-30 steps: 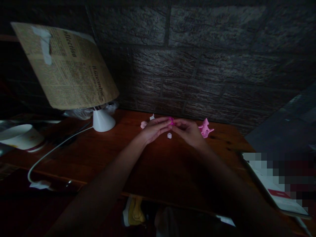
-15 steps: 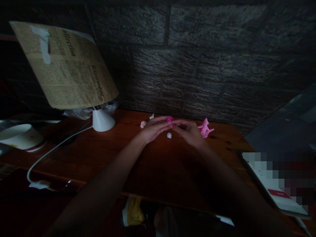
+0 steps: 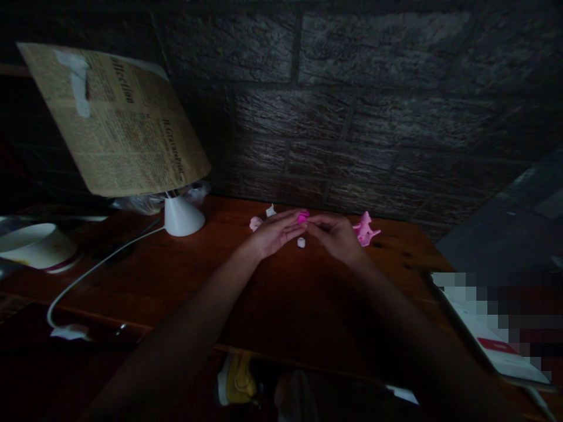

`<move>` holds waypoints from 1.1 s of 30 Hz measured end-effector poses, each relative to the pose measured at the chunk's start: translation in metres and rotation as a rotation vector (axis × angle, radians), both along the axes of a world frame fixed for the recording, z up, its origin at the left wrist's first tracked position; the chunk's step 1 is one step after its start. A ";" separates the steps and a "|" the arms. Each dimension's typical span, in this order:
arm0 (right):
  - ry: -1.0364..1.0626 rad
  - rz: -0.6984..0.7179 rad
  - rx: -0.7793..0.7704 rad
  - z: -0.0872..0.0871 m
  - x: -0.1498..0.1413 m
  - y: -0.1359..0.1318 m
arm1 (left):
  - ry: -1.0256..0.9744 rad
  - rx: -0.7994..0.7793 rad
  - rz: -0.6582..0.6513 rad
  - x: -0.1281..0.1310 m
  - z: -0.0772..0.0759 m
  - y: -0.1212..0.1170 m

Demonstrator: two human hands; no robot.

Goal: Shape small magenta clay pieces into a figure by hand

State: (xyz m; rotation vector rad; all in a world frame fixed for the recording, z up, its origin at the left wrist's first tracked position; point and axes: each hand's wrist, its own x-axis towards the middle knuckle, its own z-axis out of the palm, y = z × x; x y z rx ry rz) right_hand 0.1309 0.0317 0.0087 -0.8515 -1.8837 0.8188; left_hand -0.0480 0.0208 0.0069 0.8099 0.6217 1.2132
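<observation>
Standing against a dark brick-patterned wall [image 3: 378,105]: reddish-brown wooden worktop [image 3: 176,281], dim light. Small bright-pink piece [image 3: 303,217], rounded, fine detail too small to tell; located above the rear part of the worktop, held between the fingertips of the left hand [image 3: 277,234] and right hand [image 3: 341,237], both narrowed on it. Whitish lump [image 3: 301,242] near, on the worktop; paler, spiky pink shape [image 3: 366,229] beside the right hand. Newsprint-patterned lampshade [image 3: 123,132] reads "ollection" and "H.GravurePrint"; smaller print illegible.
</observation>
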 end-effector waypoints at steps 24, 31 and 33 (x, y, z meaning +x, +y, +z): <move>-0.021 -0.172 0.210 -0.007 -0.008 -0.009 | -0.039 0.025 0.034 0.005 -0.008 0.002; -0.143 -0.201 0.349 0.000 -0.004 -0.012 | -0.079 -0.015 0.057 0.009 -0.005 0.003; -0.092 -0.259 0.345 0.001 -0.003 -0.012 | -0.120 -0.041 0.096 0.009 -0.003 0.002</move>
